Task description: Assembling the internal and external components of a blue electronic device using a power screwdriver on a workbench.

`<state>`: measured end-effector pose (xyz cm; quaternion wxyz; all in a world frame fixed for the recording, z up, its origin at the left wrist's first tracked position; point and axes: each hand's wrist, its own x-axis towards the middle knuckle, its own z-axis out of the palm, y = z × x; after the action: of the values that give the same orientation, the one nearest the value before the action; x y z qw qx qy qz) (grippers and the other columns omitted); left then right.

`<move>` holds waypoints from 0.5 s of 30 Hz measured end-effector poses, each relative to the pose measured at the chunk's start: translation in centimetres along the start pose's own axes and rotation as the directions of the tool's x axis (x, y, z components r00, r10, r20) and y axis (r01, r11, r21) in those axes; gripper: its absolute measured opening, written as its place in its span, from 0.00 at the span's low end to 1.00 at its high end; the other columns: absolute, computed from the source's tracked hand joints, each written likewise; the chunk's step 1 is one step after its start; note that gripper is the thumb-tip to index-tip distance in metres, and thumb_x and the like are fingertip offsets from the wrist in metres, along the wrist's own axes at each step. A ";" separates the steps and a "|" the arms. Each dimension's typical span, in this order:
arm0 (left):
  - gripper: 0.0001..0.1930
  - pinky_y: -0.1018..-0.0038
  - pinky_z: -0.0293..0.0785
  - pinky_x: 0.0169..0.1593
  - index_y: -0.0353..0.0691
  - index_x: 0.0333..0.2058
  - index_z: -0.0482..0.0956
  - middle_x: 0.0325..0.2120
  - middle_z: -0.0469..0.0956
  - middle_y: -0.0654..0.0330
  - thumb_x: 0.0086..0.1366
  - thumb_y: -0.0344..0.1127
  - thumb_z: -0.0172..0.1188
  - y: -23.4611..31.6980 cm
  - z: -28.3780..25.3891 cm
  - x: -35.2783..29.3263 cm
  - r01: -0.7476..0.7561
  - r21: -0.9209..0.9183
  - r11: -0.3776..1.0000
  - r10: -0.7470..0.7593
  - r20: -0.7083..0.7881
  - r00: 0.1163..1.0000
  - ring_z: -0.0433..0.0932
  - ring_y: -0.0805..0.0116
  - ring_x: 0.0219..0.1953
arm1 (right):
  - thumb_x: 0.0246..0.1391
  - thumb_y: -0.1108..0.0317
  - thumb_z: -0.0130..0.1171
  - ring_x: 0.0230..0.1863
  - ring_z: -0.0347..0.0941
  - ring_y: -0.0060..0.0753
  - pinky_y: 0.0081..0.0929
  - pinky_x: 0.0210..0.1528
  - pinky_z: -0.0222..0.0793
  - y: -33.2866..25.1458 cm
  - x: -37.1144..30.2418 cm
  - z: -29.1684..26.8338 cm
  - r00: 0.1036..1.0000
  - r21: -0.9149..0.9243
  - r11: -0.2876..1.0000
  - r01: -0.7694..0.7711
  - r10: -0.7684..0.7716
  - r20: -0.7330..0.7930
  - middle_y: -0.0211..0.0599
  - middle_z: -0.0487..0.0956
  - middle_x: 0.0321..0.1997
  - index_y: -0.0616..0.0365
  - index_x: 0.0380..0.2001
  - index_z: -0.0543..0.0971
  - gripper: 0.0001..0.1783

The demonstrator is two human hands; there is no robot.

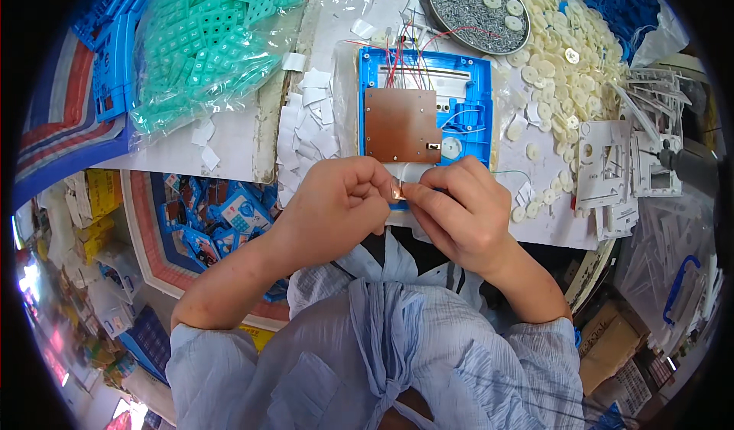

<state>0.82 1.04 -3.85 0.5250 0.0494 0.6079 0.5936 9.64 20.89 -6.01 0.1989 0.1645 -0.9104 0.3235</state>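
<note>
In front of me lies a blue plastic housing (478, 69) with a brown circuit board (401, 120) fixed inside it by several screws. Thin red, white and dark wires (397, 57) run out past its far edge. At the housing's near edge, my left hand (340, 201) and my right hand (466, 212) meet, both with curled fingers. Between their fingertips is a small shiny coppery piece (397, 191), partly covered by the fingers. The right thumb and forefinger pinch it; the left fingers close on its other side. A white part (409, 172) shows just beyond the fingertips.
White paper pieces (310, 124) lie left of the housing, near a bag of green keypads (222, 32). A round tray of screws (466, 17) and many cream discs (569, 71) are at far right. White plastic panels (604, 162) sit right. Finished-looking blue units (218, 220) fill a lower-left container.
</note>
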 end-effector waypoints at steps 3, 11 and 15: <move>0.03 0.84 0.69 0.28 0.33 0.36 0.77 0.23 0.77 0.68 0.65 0.23 0.56 -0.2 0.2 0.1 0.007 0.000 1.000 -0.007 -0.024 1.000 0.74 0.85 0.24 | 0.38 0.72 0.70 0.30 0.73 0.34 0.27 0.25 0.68 0.1 -0.1 0.1 1.000 0.001 1.000 0.001 -0.001 -0.004 0.32 0.78 0.32 0.58 0.32 0.84 0.12; 0.02 0.84 0.69 0.28 0.32 0.36 0.77 0.22 0.77 0.68 0.67 0.25 0.58 -0.4 0.2 0.2 -0.022 0.035 0.999 0.023 -0.026 0.999 0.75 0.85 0.24 | 0.38 0.72 0.71 0.30 0.73 0.34 0.27 0.25 0.68 -0.1 0.2 -0.1 1.000 -0.006 1.000 0.005 -0.005 0.003 0.32 0.78 0.33 0.58 0.32 0.84 0.13; 0.02 0.83 0.69 0.28 0.32 0.36 0.77 0.22 0.76 0.69 0.67 0.24 0.58 -0.2 0.2 0.2 -0.004 0.096 0.995 0.006 -0.021 1.000 0.74 0.85 0.24 | 0.38 0.72 0.71 0.31 0.73 0.34 0.27 0.26 0.68 -0.1 0.1 0.0 1.000 0.007 1.000 0.003 -0.003 0.013 0.32 0.78 0.33 0.58 0.32 0.84 0.13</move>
<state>0.95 1.22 -4.03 0.5140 0.0697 0.6410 0.5658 9.63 20.81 -5.95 0.1930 0.1686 -0.9103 0.3251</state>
